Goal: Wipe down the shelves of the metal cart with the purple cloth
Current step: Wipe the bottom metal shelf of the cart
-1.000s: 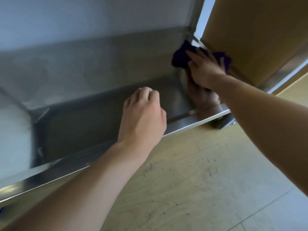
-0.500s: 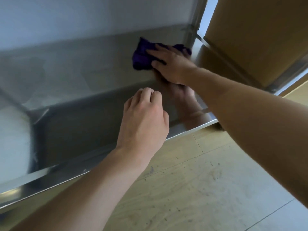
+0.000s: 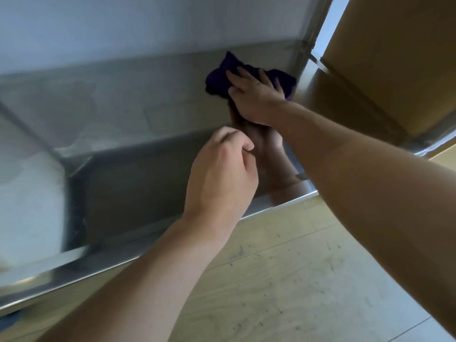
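The metal cart's shelf (image 3: 138, 102) fills the upper left, a shiny steel surface with a raised front rim (image 3: 118, 257). The purple cloth (image 3: 219, 79) lies bunched on the shelf near its far right corner, and my right hand (image 3: 256, 97) presses flat on it, fingers spread over the fabric. My left hand (image 3: 219, 174) hovers over the shelf's front part with its fingers curled in and nothing visible in it. The steel reflects my right hand just below the cloth.
A corner post (image 3: 308, 45) of the cart rises beside the cloth. A tan cardboard box (image 3: 394, 58) stands at the upper right beyond the post. Light wood-pattern floor (image 3: 283, 280) spreads below the shelf's front rim.
My right hand swept the cloth from the right corner leftward across the shelf, then came back a little to the right. My left hand stayed near the front rim.
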`<move>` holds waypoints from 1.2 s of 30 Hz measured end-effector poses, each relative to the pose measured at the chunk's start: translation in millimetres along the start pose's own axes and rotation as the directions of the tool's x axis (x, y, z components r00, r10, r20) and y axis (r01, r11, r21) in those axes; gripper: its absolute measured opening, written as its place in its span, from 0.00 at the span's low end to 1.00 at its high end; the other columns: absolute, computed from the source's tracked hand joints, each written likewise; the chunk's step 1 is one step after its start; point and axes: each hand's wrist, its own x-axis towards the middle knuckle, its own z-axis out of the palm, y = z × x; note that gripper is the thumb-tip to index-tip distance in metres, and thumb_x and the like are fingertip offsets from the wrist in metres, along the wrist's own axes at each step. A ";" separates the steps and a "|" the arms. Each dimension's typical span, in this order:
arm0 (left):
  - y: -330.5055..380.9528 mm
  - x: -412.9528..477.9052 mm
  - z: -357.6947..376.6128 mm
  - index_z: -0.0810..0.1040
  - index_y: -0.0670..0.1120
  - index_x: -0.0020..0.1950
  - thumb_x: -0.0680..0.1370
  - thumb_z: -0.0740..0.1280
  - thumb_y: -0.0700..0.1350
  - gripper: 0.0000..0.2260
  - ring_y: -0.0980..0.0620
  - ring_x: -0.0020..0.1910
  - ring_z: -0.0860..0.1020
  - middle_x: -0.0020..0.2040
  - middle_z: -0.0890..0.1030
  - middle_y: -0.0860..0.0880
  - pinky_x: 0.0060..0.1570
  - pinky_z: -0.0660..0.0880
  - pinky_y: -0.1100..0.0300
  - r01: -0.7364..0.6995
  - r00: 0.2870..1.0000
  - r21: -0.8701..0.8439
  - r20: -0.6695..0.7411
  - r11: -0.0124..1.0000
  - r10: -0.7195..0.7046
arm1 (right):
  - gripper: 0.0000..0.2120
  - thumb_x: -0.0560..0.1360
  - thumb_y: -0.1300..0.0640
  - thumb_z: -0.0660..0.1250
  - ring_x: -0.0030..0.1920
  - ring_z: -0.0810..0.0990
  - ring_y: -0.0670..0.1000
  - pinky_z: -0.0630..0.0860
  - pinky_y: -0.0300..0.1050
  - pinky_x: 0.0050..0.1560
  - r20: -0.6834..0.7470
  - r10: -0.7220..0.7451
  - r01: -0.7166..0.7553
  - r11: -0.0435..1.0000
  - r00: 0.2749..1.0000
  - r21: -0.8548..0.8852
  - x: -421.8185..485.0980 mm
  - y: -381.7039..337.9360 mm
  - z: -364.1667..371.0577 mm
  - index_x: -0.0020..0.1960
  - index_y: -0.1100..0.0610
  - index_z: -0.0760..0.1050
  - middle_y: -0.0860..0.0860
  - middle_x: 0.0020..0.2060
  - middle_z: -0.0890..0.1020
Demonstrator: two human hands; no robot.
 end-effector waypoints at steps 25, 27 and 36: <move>-138.7 -86.5 -165.4 0.78 0.47 0.58 0.77 0.63 0.43 0.11 0.49 0.58 0.75 0.60 0.76 0.50 0.60 0.68 0.51 0.162 0.983 0.400 -0.144 0.902 -0.113 | 0.23 0.84 0.50 0.49 0.79 0.45 0.55 0.41 0.59 0.76 0.068 -0.402 0.402 0.916 0.913 0.014 -98.2 -224.0 63.3 0.78 0.40 0.53 0.41 0.79 0.53; -138.0 -89.0 -166.9 0.78 0.47 0.58 0.77 0.63 0.43 0.11 0.49 0.59 0.74 0.60 0.75 0.50 0.59 0.68 0.52 0.164 0.984 0.411 -0.135 0.897 -0.118 | 0.23 0.84 0.52 0.50 0.79 0.46 0.54 0.42 0.59 0.77 0.072 -0.402 0.403 0.915 0.913 0.003 -103.1 -221.7 61.5 0.78 0.40 0.53 0.42 0.79 0.54; -116.7 -82.9 -154.7 0.78 0.46 0.56 0.76 0.62 0.43 0.11 0.45 0.59 0.73 0.59 0.75 0.48 0.60 0.67 0.49 0.184 0.983 0.453 -0.089 0.872 -0.161 | 0.23 0.84 0.53 0.49 0.79 0.47 0.54 0.46 0.59 0.78 0.044 -0.385 0.387 0.920 0.922 -0.063 -128.5 -186.5 55.3 0.78 0.40 0.53 0.43 0.79 0.54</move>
